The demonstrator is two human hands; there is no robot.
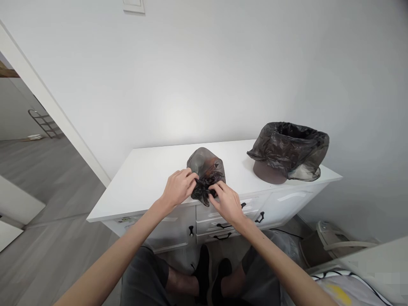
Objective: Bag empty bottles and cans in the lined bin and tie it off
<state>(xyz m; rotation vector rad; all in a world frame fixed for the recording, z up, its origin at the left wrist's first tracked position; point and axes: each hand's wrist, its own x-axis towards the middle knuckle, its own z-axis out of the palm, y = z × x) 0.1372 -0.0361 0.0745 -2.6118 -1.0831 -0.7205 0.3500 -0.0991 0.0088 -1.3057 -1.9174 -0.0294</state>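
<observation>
While holding the bag at the front of the counter, pinches its gathered plastic with the left hand and, just beside, with the right hand. Shows green and orange inside, and sits well left of a bin draped in a dark liner.

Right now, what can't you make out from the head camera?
All in the head view:
Contents of the small dark bag: its tinted film blurs them into greenish and reddish shapes.
The bag's gathered neck: folds and the left hand and right hand hide whether it is knotted.
Bottom of the brown bin: the black liner hides it.
Wall plate: cut off by the top edge.
</observation>
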